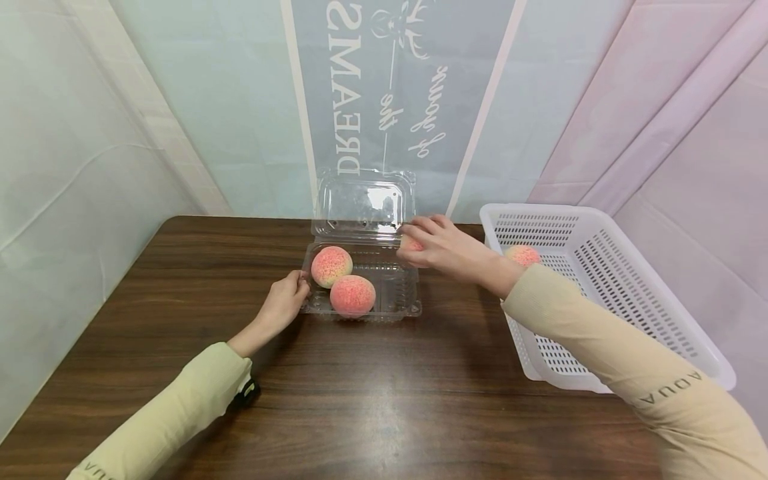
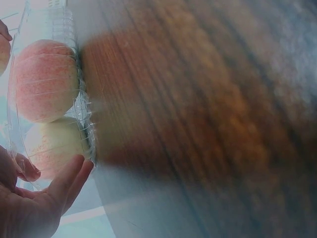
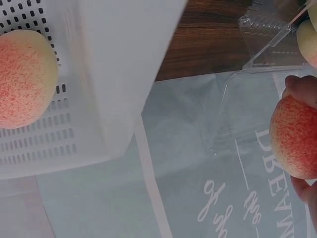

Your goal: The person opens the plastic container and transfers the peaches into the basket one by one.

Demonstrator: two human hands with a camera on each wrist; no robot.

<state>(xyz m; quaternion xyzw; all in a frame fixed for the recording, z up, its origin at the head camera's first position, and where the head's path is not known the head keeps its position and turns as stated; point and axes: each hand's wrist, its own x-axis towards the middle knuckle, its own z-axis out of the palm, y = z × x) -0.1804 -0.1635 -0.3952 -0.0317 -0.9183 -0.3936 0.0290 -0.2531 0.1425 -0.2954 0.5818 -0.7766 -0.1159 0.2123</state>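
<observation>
A clear plastic clamshell container (image 1: 390, 293) lies on the table with its lid (image 1: 366, 203) raised at the back. Two peaches sit in its left part: one peach (image 1: 332, 267) towards the back, another peach (image 1: 353, 296) at the front. My left hand (image 1: 282, 303) pinches the container's left rim, thumb on one side of the wall and fingers on the other in the left wrist view. Above the container's back right corner, my right hand (image 1: 447, 250) grips a third peach (image 3: 297, 136), largely hidden by the fingers in the head view.
On the right stands a white perforated plastic basket (image 1: 654, 283) with a peach (image 1: 522, 255) inside, under my right forearm. The brown wooden table (image 1: 372, 400) ends at a printed cloth backdrop (image 1: 252, 100). A black device (image 1: 246, 392) sits at my left wrist.
</observation>
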